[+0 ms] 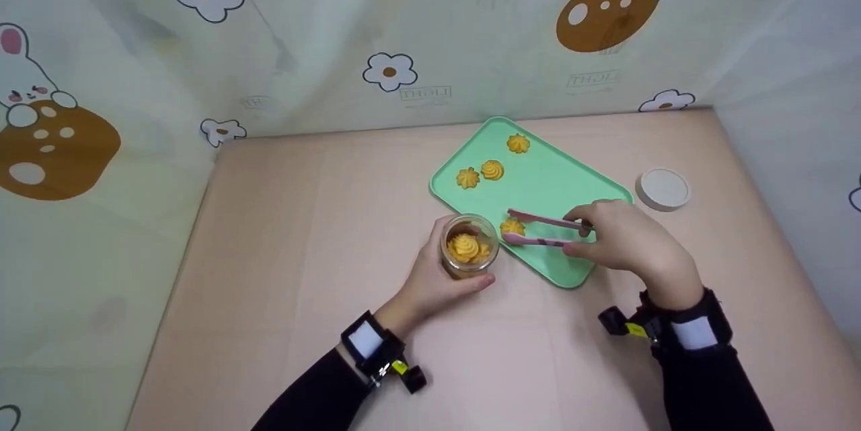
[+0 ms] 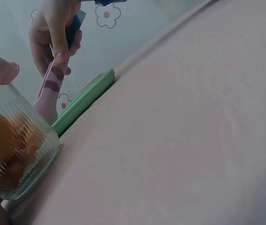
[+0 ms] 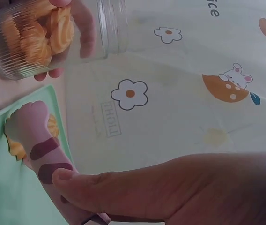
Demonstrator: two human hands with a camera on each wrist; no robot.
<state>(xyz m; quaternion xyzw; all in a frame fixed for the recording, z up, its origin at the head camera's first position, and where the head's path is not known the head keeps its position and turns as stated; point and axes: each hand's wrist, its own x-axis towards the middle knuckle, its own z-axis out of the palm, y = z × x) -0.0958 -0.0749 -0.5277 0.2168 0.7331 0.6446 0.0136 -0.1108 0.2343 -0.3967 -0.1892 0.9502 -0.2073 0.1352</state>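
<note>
My left hand [image 1: 437, 276] is wrapped around a ribbed glass jar [image 1: 469, 269], its mouth facing up. Several yellow swirled cookies [image 1: 465, 248] lie inside the jar. In my right hand [image 1: 622, 243] is a pair of pink tongs [image 1: 545, 241], pinched between thumb and fingers. The tongs' tips straddle a cookie [image 1: 512, 226] on the green tray [image 1: 558, 269], close to the jar. From the right wrist view, a paw-shaped tong tip [image 3: 32, 117] partly covers that cookie [image 3: 53, 125]. Whether the tips press on it I cannot tell.
Three more cookies [image 1: 492, 170] lie toward the back of the tray. A white round lid [image 1: 663, 189] rests on the table [image 1: 303, 249] to the right of the tray. A patterned sheet [image 1: 303, 68] rises behind the table and along both sides.
</note>
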